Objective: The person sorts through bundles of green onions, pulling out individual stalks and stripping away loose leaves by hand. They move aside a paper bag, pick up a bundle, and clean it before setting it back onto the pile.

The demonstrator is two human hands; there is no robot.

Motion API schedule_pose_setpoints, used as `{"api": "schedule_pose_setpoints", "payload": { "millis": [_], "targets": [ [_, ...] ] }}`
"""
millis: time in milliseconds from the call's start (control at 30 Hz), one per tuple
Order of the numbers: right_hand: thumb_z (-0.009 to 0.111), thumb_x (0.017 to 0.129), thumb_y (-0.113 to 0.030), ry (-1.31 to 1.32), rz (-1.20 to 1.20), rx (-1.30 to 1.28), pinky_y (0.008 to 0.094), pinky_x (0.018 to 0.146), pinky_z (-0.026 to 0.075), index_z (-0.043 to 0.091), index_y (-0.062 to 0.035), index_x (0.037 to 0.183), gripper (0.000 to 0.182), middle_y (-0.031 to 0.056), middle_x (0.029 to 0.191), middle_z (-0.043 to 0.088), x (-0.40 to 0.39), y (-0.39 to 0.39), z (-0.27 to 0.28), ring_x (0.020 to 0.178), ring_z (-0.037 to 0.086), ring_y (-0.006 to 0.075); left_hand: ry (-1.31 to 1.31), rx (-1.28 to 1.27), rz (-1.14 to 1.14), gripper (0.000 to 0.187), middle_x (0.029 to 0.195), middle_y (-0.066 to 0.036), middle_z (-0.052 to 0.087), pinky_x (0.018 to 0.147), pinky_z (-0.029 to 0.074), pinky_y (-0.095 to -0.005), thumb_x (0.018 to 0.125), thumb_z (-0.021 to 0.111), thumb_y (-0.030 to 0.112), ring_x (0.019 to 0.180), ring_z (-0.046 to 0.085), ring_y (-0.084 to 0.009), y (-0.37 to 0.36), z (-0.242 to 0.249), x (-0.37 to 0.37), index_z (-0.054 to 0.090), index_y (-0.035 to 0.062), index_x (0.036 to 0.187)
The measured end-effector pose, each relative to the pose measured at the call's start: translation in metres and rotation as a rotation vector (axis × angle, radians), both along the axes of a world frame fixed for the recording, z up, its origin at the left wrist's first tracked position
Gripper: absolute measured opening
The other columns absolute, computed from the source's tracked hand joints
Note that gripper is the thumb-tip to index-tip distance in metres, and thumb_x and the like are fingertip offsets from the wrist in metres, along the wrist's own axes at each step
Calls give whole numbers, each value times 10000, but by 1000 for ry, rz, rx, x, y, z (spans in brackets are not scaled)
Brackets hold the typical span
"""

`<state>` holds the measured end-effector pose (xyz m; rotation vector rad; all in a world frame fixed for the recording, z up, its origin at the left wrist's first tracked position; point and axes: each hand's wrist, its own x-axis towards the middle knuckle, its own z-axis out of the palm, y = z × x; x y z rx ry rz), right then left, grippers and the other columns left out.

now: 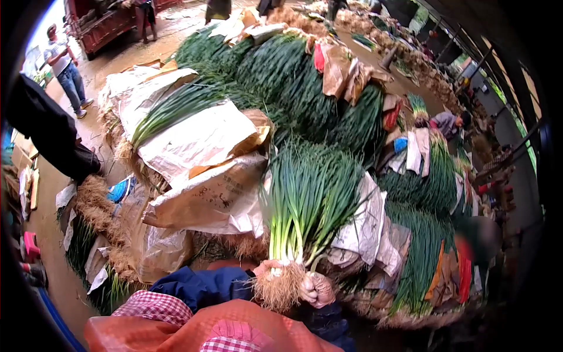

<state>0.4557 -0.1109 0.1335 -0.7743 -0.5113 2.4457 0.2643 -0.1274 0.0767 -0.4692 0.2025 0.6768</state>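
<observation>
A big bunch of green onions (314,193) stands in front of me with its leaves fanning away and its shaggy pale roots toward my body. On the left of the white stem bases, my left hand (267,268) is closed around the bunch, its fingers partly hidden by the roots. My right hand (317,289) grips the right side of the same bunch with fingers curled. White sacks (214,190) lie just left of the leaves, and another crumpled white sack (359,226) lies to their right.
Large piles of green onions (293,73) fill the ground ahead, with more green onions (419,252) on the right. A person (65,67) stands at the far left near a red truck (102,26). Another person (448,123) is low among the piles at right.
</observation>
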Motion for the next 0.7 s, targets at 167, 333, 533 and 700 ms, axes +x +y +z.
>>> {"api": "schedule_pose_setpoints", "payload": {
  "millis": [167, 333, 533, 700],
  "targets": [
    [355, 882, -448, -923, -26, 218, 215, 382, 361, 517, -5, 1014, 490, 46, 611, 533, 75, -25, -55, 413, 462, 97, 76, 109, -109, 421, 942, -169, 578, 683, 519, -367, 730, 496, 103, 752, 608, -252, -13, -41, -4, 452, -21, 1130],
    [351, 889, -449, -686, -171, -18, 227, 558, 436, 471, 8, 1152, 541, 68, 841, 601, 6, -3, -89, 621, 533, 105, 148, 124, -151, 424, 930, -160, 578, 669, 519, -357, 727, 499, 97, 742, 608, -245, -19, -59, -21, 451, -20, 1131],
    [344, 928, -223, -620, -299, 477, 248, 750, 413, 524, 13, 1054, 323, 55, 951, 581, -55, 3, -157, 851, 517, 141, 179, 110, -197, 427, 915, -150, 579, 652, 518, -346, 724, 503, 89, 730, 607, -235, -27, -74, -33, 451, -19, 1133],
    [372, 909, -328, -760, -217, 264, 236, 677, 470, 512, 47, 1078, 435, 106, 979, 591, -24, -2, -180, 824, 575, 117, 126, 92, -231, 430, 902, -141, 580, 638, 518, -336, 721, 505, 83, 721, 606, -227, -30, -86, -26, 450, -18, 1135]
  ]
}}
